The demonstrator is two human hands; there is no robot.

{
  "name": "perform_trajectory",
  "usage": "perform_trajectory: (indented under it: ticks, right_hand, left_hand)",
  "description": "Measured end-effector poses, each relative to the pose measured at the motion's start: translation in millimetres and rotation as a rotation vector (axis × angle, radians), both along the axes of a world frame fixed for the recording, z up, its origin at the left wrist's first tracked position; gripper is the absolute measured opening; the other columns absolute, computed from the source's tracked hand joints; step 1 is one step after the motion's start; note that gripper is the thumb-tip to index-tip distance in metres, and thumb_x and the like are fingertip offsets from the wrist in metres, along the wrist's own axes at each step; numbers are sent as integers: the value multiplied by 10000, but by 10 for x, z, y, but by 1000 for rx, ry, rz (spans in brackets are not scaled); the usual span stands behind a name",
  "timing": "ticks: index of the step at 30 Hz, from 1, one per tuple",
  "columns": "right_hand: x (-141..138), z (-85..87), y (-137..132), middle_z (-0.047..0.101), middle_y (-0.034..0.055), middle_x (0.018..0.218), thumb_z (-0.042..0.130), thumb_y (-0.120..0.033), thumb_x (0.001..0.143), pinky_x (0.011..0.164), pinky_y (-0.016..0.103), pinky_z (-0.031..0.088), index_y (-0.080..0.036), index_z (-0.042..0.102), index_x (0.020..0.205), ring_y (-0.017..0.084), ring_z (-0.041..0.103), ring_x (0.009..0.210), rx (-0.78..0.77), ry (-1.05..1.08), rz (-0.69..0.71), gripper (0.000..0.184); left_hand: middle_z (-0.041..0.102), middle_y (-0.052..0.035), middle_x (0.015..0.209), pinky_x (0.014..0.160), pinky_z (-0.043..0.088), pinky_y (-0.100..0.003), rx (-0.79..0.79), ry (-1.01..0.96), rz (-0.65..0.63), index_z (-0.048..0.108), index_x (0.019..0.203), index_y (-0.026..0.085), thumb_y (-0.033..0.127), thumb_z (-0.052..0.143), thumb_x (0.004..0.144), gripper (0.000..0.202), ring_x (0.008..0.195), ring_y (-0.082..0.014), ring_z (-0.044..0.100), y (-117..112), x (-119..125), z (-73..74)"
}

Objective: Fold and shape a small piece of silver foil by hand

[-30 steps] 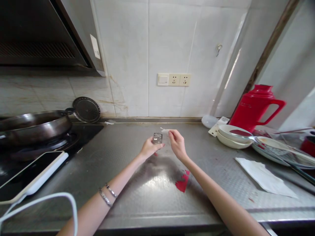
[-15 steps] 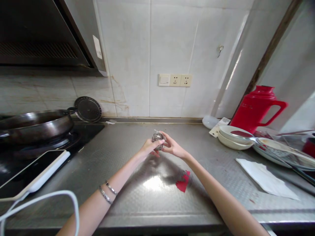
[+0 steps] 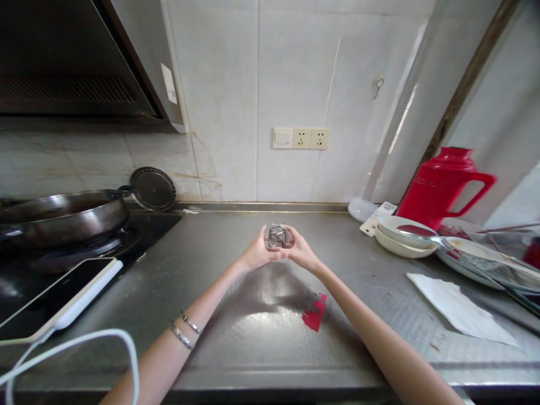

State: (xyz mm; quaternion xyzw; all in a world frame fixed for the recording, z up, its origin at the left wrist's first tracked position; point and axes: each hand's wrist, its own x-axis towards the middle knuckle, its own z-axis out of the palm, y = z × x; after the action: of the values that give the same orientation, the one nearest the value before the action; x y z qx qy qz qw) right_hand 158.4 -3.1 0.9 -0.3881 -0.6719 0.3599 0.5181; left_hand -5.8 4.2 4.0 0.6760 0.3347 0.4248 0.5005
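Centrally, just above the middle of the frame, a small clear glass (image 3: 277, 237) sits pinched between both hands. The left hand (image 3: 256, 254) grasps it from the left with thumb and fingers curled round its side. The right hand (image 3: 302, 251) closes on it from the right, its fingertips (image 3: 290, 233) touching the glass's wall. Both grips are closed on the glass, which stands roughly upright and looks lifted off the steel counter (image 3: 236, 337). What is inside it is too small to tell.

Below the hands, a red scrap (image 3: 314, 316) lies on the counter, just beside the right forearm. Two thin bracelets (image 3: 185, 329) circle the left wrist, lower left of centre.

At the left edge, a dark pan (image 3: 63, 216) rests on the hob, with a round lid (image 3: 153, 189) leaning against the tiled wall behind it. In front of the pan lies a tablet (image 3: 54, 298) with a white rim, and a white cable (image 3: 84, 343) loops across the lower left corner.

On the right side, a white napkin (image 3: 458, 309) lies flat. Behind it are stacked bowls (image 3: 400, 233), and a red jug (image 3: 442, 183) stands near the wall. A socket strip (image 3: 301, 138) is set in the tiles above the hands.
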Motion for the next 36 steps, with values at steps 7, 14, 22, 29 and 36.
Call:
perform_trajectory:
  ticks: [7, 14, 22, 29, 36]
  right_hand:
    - [-21, 78, -55, 667, 74, 1062, 733, -366, 669, 807, 316, 509, -157, 588, 1116, 196, 636, 908, -141, 75, 117, 513]
    - [-56, 75, -89, 670, 66, 1040, 742, -391, 663, 800, 317, 507, -160, 591, 1137, 197, 633, 891, -127, 2, 91, 548]
    - [9, 50, -5, 670, 80, 934, 532, -591, 791, 719, 317, 543, -158, 625, 1031, 173, 636, 789, -335, 209, 220, 505]
    - [7, -23, 115, 669, 37, 847, 715, -473, 635, 702, 335, 558, -182, 635, 902, 173, 628, 752, -283, 268, 34, 403]
    - [87, 50, 105, 717, 71, 902, 546, -443, 802, 793, 351, 496, -176, 694, 904, 225, 635, 850, 159, 26, -232, 322]
  left_hand:
    - [339, -228, 1426, 1090, 270, -467, 248, 136, 66, 90, 1464, 169, 324, 892, 391, 1348, 1304, -326, 378, 9, -37, -55]
    - [601, -121, 1181, 962, 421, -377, 381, 193, 123, 302, 1358, 171, 357, 822, 544, 984, 1086, -243, 576, -22, 8, -126]
    - [643, -82, 1098, 856, 464, -312, 456, 246, 225, 430, 1210, 184, 362, 794, 582, 747, 981, -215, 618, -64, -17, -93]
    - [626, -88, 1129, 888, 453, -329, 437, 202, 222, 401, 1228, 196, 343, 810, 562, 795, 1001, -219, 607, -64, -19, -102]
    - [589, -102, 1171, 865, 480, -325, 372, 180, 169, 406, 1237, 190, 317, 819, 535, 824, 1042, -237, 586, -92, 18, -140]
